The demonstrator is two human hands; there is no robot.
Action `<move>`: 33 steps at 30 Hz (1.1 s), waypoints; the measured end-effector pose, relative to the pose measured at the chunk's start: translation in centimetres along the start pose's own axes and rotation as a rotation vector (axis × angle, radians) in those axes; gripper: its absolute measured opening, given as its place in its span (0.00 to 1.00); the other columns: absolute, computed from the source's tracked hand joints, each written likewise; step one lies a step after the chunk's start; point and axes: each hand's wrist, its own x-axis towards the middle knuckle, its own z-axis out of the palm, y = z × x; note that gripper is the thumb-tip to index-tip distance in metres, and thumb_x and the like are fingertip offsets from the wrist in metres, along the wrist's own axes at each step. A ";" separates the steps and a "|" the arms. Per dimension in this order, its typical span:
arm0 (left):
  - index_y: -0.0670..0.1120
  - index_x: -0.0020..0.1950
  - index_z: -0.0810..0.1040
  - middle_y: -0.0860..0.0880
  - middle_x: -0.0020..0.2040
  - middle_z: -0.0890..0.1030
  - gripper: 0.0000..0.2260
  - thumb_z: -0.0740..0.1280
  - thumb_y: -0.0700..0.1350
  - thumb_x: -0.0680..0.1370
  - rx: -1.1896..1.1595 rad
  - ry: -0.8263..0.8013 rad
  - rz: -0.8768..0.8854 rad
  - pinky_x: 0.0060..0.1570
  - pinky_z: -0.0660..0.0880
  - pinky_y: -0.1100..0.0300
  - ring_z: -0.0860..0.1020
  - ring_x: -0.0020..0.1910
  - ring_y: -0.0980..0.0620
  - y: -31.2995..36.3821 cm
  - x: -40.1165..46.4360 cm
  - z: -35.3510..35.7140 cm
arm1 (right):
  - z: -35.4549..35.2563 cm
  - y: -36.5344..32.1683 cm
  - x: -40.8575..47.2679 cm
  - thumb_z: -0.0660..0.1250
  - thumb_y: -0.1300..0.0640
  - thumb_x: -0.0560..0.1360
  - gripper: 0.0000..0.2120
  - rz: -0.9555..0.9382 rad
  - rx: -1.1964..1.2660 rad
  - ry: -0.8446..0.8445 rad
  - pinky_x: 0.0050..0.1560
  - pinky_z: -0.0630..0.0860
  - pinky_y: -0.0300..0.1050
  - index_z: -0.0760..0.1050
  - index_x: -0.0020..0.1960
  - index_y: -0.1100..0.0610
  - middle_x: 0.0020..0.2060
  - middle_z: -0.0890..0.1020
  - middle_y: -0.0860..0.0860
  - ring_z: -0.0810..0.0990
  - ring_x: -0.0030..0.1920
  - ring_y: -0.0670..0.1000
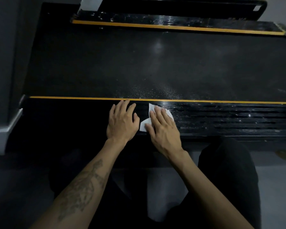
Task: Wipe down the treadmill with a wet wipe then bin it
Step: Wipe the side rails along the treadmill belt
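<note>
The black treadmill's belt [155,63] runs across the view, dusty near its front. Its near side rail [229,118] is ribbed, glossy and edged with a yellow stripe. A white wet wipe [144,124] lies flat on that rail. My right hand [162,128] presses on the wipe with straight fingers, covering most of it. My left hand [122,119] rests flat on the rail just left of the wipe, fingers spread, holding nothing.
The far side rail [172,22] with its own yellow stripe lies beyond the belt. A grey wall with a white skirting board [5,131] stands at the left. My dark-trousered knees [228,171] are low in the view on the grey floor.
</note>
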 end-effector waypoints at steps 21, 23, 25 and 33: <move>0.45 0.72 0.76 0.45 0.73 0.74 0.20 0.62 0.48 0.82 -0.013 0.003 -0.002 0.77 0.62 0.43 0.69 0.76 0.45 0.1 -0.1 0.0 | -2.2 1.5 1.4 0.39 0.38 0.82 0.35 0.105 -0.064 -0.113 0.81 0.47 0.50 0.57 0.83 0.54 0.83 0.55 0.55 0.50 0.83 0.55; 0.45 0.72 0.76 0.45 0.73 0.74 0.19 0.63 0.48 0.81 -0.012 0.007 -0.004 0.77 0.62 0.43 0.69 0.75 0.45 0.0 -0.1 0.0 | -1.6 0.2 2.6 0.42 0.39 0.84 0.33 0.163 -0.051 -0.137 0.82 0.46 0.53 0.54 0.83 0.55 0.83 0.52 0.56 0.48 0.83 0.56; 0.45 0.72 0.77 0.45 0.73 0.74 0.19 0.63 0.48 0.81 -0.011 0.007 -0.003 0.77 0.63 0.43 0.69 0.75 0.45 0.0 -0.1 0.0 | -1.2 -0.8 3.1 0.42 0.39 0.84 0.33 0.151 -0.040 -0.156 0.82 0.47 0.55 0.53 0.84 0.54 0.83 0.50 0.56 0.46 0.83 0.56; 0.45 0.71 0.77 0.44 0.73 0.75 0.19 0.63 0.48 0.81 -0.024 0.022 -0.005 0.77 0.62 0.43 0.69 0.75 0.45 0.0 0.0 0.2 | -2.3 1.1 1.4 0.46 0.42 0.86 0.30 0.064 -0.066 -0.155 0.82 0.46 0.50 0.52 0.83 0.55 0.83 0.50 0.52 0.46 0.83 0.52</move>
